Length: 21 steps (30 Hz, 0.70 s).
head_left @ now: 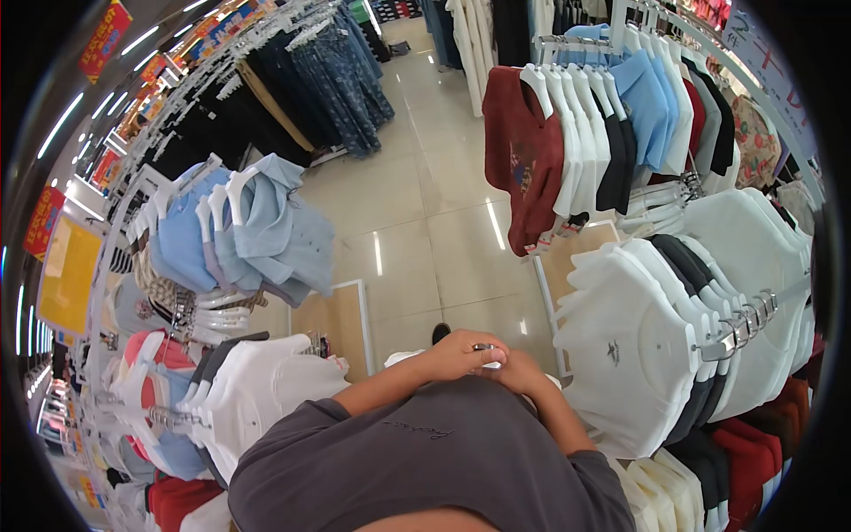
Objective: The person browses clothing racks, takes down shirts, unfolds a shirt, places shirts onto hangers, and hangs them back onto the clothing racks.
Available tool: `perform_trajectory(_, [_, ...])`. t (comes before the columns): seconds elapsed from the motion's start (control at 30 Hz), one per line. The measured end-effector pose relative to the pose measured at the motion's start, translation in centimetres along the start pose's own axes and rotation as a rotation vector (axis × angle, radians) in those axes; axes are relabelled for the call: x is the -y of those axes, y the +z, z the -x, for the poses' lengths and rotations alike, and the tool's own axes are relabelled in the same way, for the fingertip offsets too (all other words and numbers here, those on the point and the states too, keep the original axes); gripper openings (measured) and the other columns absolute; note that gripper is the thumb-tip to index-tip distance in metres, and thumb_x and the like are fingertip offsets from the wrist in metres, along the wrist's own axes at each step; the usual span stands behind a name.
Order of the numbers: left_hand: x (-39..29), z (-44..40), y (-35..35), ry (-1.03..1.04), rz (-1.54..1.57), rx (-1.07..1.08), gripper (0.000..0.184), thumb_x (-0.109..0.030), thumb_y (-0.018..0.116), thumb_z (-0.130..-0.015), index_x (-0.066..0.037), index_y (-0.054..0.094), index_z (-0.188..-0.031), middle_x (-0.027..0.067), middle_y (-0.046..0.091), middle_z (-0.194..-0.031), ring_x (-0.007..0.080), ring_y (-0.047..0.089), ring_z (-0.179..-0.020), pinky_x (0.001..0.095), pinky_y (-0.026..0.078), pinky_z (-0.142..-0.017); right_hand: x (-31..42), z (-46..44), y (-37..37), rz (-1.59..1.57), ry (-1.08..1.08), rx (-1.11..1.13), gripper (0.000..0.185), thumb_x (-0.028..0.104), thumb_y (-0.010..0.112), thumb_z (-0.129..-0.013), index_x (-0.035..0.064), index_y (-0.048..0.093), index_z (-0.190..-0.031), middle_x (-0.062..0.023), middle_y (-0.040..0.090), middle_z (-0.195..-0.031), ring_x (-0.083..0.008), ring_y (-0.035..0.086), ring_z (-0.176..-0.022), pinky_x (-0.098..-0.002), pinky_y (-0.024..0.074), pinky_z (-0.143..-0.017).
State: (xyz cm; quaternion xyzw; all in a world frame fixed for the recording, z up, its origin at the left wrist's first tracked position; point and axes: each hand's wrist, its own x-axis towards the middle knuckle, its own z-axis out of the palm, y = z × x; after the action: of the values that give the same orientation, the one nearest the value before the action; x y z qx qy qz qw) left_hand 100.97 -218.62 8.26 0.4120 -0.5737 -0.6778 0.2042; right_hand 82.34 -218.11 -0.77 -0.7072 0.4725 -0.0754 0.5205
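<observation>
My left hand (457,354) is closed in front of my dark grey shirt (434,434), at waist height. Pressed against it is my right hand (521,370), with its fingers curled too. A small dark, shiny thing (485,347) shows at the fingers where the hands meet. Its kind is too small to tell, as is which hand grips it. Below the hands a dark shoe tip (441,333) shows on the floor. Neither hand touches the hanging clothes.
White T-shirts (620,346) hang close on my right, beyond them a dark red top (523,160). Light blue shirts (275,230) and white shirts (266,390) hang on my left. A tiled floor aisle (417,204) runs ahead, past denim trousers (346,89). Low wooden platforms (332,324) edge it.
</observation>
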Motion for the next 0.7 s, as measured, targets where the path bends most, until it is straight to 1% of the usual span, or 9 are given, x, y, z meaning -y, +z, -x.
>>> perform_trajectory(0.23, [-0.3,-1.2,-8.1,-0.041,-0.033,-0.068,0.022,-0.019,0.057,-0.097,-0.002,0.067,-0.107,0.0075,0.071,-0.099,0.0145,0.065,-0.097,0.0301,0.049,-0.089,2.9,-7.7,-0.6,0.050,0.015,0.008,0.048,0.050,0.067,-0.081,0.0082,0.069,-0.105,-0.0187,0.069,-0.096,-0.0378,0.064,-0.092,-0.0442,0.0495,-0.080])
perform_trajectory(0.3, [-0.6,-1.3,-11.3,-0.023,-0.020,-0.057,0.022,-0.018,0.056,-0.097,-0.002,0.067,-0.106,0.0073,0.071,-0.099,0.0139,0.065,-0.096,0.0293,0.049,-0.088,4.9,-10.5,-1.1,0.132,0.015,0.009,0.047,0.050,0.067,-0.081,0.0089,0.069,-0.104,-0.0194,0.068,-0.093,-0.0383,0.064,-0.091,-0.0451,0.0490,-0.079])
perform_trajectory(0.33, [-0.6,-1.5,-12.9,0.020,-0.046,-0.068,0.022,-0.018,0.057,-0.097,-0.001,0.067,-0.105,0.0074,0.071,-0.099,0.0140,0.065,-0.095,0.0291,0.049,-0.088,6.2,-11.6,-1.5,0.137,0.052,0.008,0.047,0.050,0.067,-0.081,0.0089,0.069,-0.104,-0.0194,0.068,-0.093,-0.0383,0.064,-0.091,-0.0451,0.0490,-0.079])
perform_trajectory(0.37, [-0.5,-1.7,-14.4,0.066,-0.073,-0.081,0.023,-0.019,0.057,-0.096,-0.001,0.067,-0.105,0.0075,0.071,-0.099,0.0141,0.065,-0.095,0.0289,0.050,-0.087,7.8,-12.8,-2.2,0.165,0.021,0.002,0.046,0.050,0.066,-0.081,0.0087,0.069,-0.103,-0.0197,0.068,-0.092,-0.0384,0.064,-0.090,-0.0452,0.0488,-0.078])
perform_trajectory(0.4, [-0.4,-1.7,-15.7,0.068,-0.052,-0.059,0.023,-0.019,0.057,-0.096,-0.001,0.067,-0.105,0.0075,0.071,-0.099,0.0141,0.065,-0.095,0.0289,0.050,-0.087,9.0,-13.8,-2.5,0.190,-0.015,-0.002,0.046,0.050,0.066,-0.081,0.0086,0.069,-0.102,-0.0199,0.068,-0.090,-0.0385,0.063,-0.089,-0.0454,0.0485,-0.078])
perform_trajectory(0.47, [-0.5,-1.6,-18.3,0.068,-0.040,-0.147,0.025,-0.023,0.058,-0.097,-0.001,0.068,-0.105,0.0047,0.071,-0.093,0.0122,0.063,-0.088,0.0278,0.049,-0.082,10.3,-16.1,-2.7,0.189,-0.010,0.010,0.046,0.049,0.066,-0.081,0.0082,0.069,-0.101,-0.0196,0.068,-0.090,-0.0382,0.063,-0.088,-0.0451,0.0483,-0.078])
perform_trajectory(0.5, [-0.7,-1.6,-19.5,0.071,-0.038,-0.133,0.025,-0.023,0.058,-0.097,-0.001,0.068,-0.105,0.0047,0.071,-0.093,0.0122,0.063,-0.088,0.0278,0.049,-0.082,11.1,-17.3,-2.8,0.186,-0.034,0.023,0.045,0.049,0.066,-0.082,0.0078,0.069,-0.100,-0.0193,0.068,-0.089,-0.0380,0.063,-0.088,-0.0449,0.0481,-0.078])
perform_trajectory(0.57, [-1.2,-1.6,-21.9,0.096,-0.046,-0.155,0.025,-0.024,0.059,-0.096,-0.002,0.068,-0.104,0.0045,0.071,-0.092,0.0127,0.064,-0.087,0.0279,0.049,-0.082,12.7,-19.1,-3.1,0.204,-0.006,0.008,0.046,0.049,0.066,-0.081,0.0067,0.069,-0.099,-0.0185,0.068,-0.089,-0.0368,0.063,-0.088,-0.0443,0.0478,-0.078])
perform_trajectory(0.7, [-0.6,-1.9,-25.6,0.088,-0.045,-0.128,0.025,-0.024,0.059,-0.096,-0.002,0.068,-0.104,0.0047,0.071,-0.093,0.0124,0.064,-0.087,0.0279,0.049,-0.082,13.8,-22.1,-2.1,0.157,0.010,0.018,0.050,0.050,0.066,-0.081,0.0044,0.068,-0.100,-0.0192,0.068,-0.091,-0.0366,0.063,-0.089,-0.0441,0.0478,-0.079])
